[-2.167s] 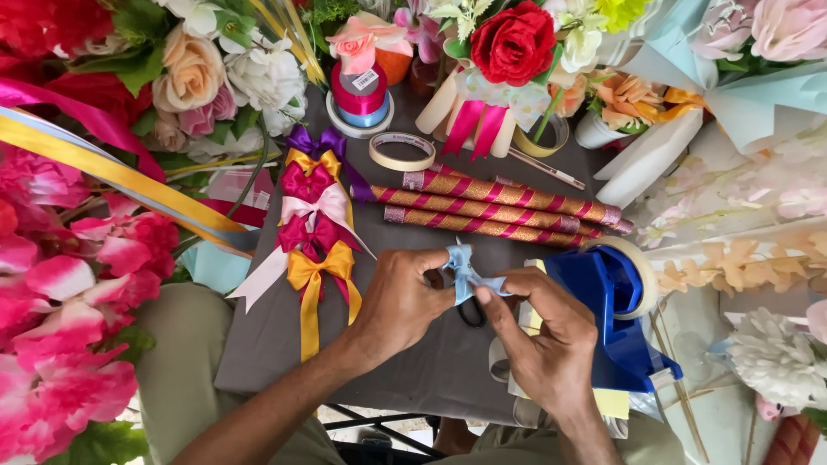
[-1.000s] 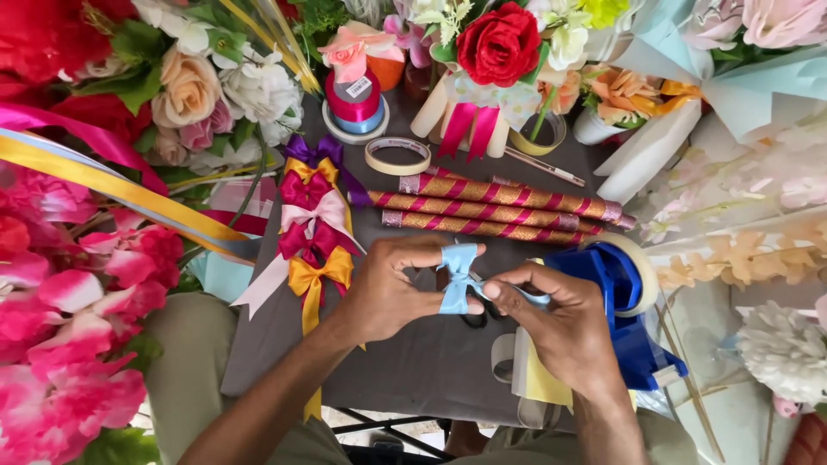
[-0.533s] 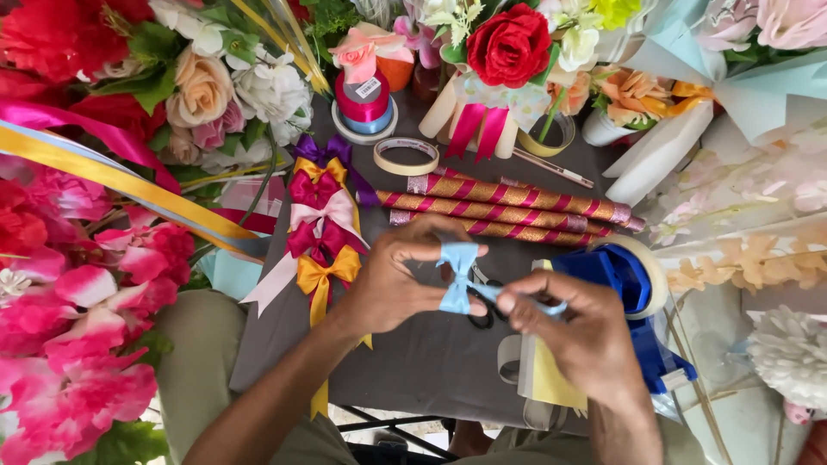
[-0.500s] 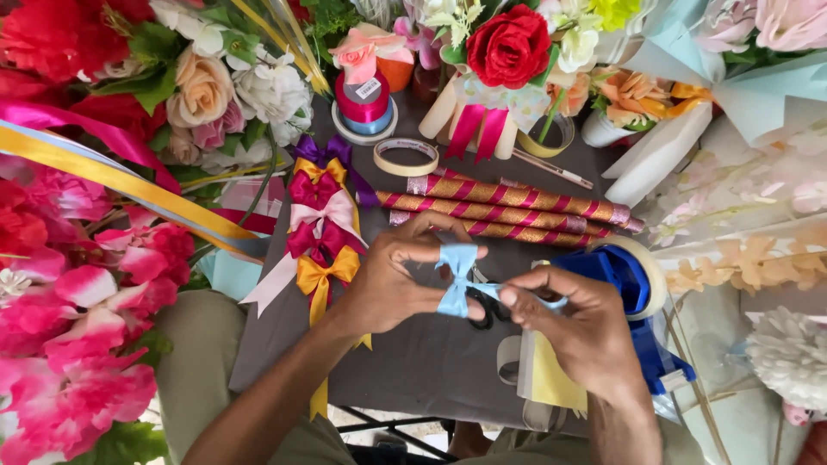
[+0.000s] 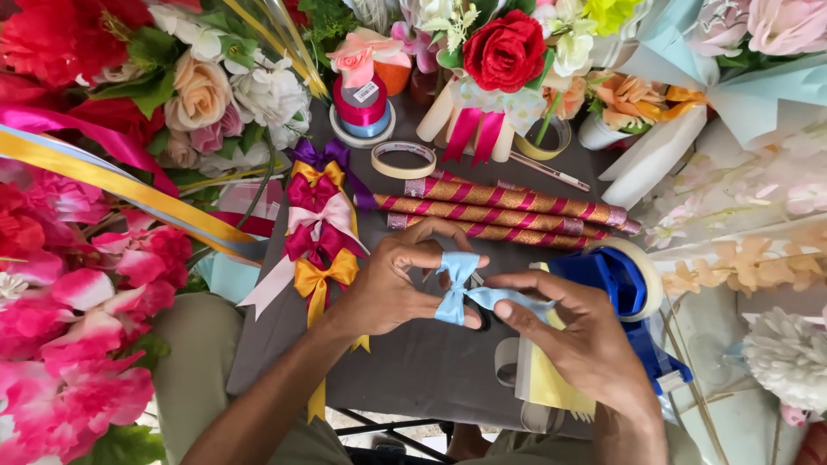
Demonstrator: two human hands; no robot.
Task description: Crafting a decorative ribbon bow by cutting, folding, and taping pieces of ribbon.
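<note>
My left hand (image 5: 399, 282) pinches the middle of a light blue ribbon bow (image 5: 456, 286) over the dark board (image 5: 413, 379) on my lap. My right hand (image 5: 579, 340) grips the ribbon's tail, which runs rightward from the bow between thumb and fingers. Black scissor handles show just under the bow, mostly hidden by my fingers. A row of finished bows (image 5: 317, 237), purple, gold, pink and red, lies to the left of my left hand.
Three striped pink-and-gold rolls (image 5: 517, 211) lie beyond my hands. A blue ribbon spool (image 5: 613, 277) sits right of them, yellow paper (image 5: 551, 383) under my right wrist. Tape rings (image 5: 402, 159), a pink spool (image 5: 360, 103) and artificial flowers (image 5: 504, 50) crowd the far edge and left side.
The bow has been drawn tighter and sits a little further right. My right hand has slid right along the tail, pulling it out straighter.
</note>
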